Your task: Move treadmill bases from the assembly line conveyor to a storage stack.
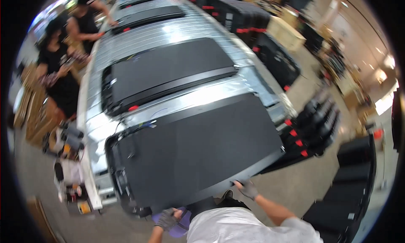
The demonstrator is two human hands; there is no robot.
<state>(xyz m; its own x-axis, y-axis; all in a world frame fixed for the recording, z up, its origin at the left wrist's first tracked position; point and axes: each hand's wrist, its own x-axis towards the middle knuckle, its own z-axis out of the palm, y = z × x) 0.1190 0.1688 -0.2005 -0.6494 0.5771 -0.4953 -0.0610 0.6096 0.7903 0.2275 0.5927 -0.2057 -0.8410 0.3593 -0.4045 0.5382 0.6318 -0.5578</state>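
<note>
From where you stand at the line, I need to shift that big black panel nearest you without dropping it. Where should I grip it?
Probably along the near long edge, from the person's side. The black panel lies flat across the metal roller conveyor, and that edge overhangs. The left hand and right hand, both gloved, sit spread wide near its corners, which suits so broad a sheet.

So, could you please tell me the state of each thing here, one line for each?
Near black panel: lying flat on the roller conveyor, its near edge held by both hands.
Left hand: gloved, at the panel's near left corner.
Right hand: gloved, fingers gripping the panel's near edge.
Second black panel: lying flat farther along, untouched.
Black stacks: standing on the floor at right.
</note>
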